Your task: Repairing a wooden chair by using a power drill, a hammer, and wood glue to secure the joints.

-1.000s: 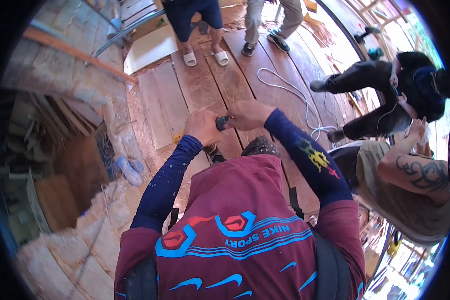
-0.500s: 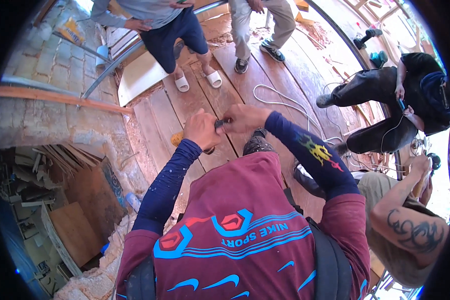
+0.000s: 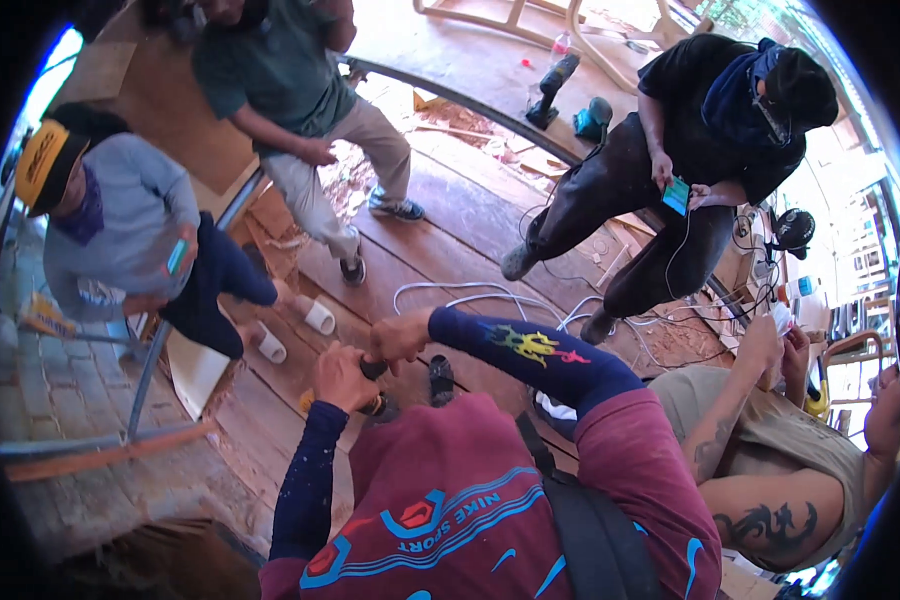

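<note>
Both my hands are together in front of my torso, above the plank floor. My left hand point(image 3: 342, 378) is closed around a dark, rounded piece point(image 3: 373, 368) that shows between my hands. My right hand point(image 3: 400, 337) pinches the other side of that piece, fingers closed. Small yellow parts point(image 3: 307, 401) show just beside and below my left hand; whether they belong to the dark piece I cannot tell. The fingers hide most of what is held.
A white cord point(image 3: 450, 290) loops across the wooden planks point(image 3: 390, 250). To the right a seated person in black point(image 3: 690, 130) holds a phone point(image 3: 676, 195). A tattooed person point(image 3: 780, 500) sits close on my right. Two people are ahead left. A cordless drill point(image 3: 552, 90) stands beyond.
My view has turned right and upward, so the people ahead now show more fully. Both hands remain together on the dark piece, slightly lower and farther left in the picture.
</note>
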Action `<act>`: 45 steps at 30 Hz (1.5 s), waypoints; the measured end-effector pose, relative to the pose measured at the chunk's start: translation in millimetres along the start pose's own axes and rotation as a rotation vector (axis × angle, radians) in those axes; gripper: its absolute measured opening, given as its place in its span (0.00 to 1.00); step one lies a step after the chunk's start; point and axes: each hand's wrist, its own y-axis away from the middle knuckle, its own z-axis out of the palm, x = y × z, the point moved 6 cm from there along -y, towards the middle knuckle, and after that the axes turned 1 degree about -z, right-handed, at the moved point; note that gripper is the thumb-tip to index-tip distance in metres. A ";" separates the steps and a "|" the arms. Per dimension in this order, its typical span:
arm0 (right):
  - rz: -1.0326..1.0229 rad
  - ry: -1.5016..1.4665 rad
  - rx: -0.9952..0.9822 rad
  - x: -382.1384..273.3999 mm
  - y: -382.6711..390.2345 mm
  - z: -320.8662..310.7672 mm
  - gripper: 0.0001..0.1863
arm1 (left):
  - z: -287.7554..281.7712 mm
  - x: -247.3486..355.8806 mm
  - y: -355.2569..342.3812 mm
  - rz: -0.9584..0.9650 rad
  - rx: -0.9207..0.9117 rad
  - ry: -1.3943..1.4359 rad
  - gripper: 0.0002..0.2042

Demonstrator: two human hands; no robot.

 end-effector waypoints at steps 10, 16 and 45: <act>-0.061 -0.054 0.132 64.0 -3.5 -94.1 0.25 | -0.5 20.9 -133.5 0.244 -0.096 -0.060 0.10; -0.132 0.220 0.654 66.3 20.2 -175.5 0.28 | -1.1 11.7 -236.0 0.376 -0.050 -0.029 0.10; 0.183 0.151 0.848 125.5 150.1 -320.2 0.14 | -23.3 85.1 -415.7 0.606 -0.150 -0.042 0.11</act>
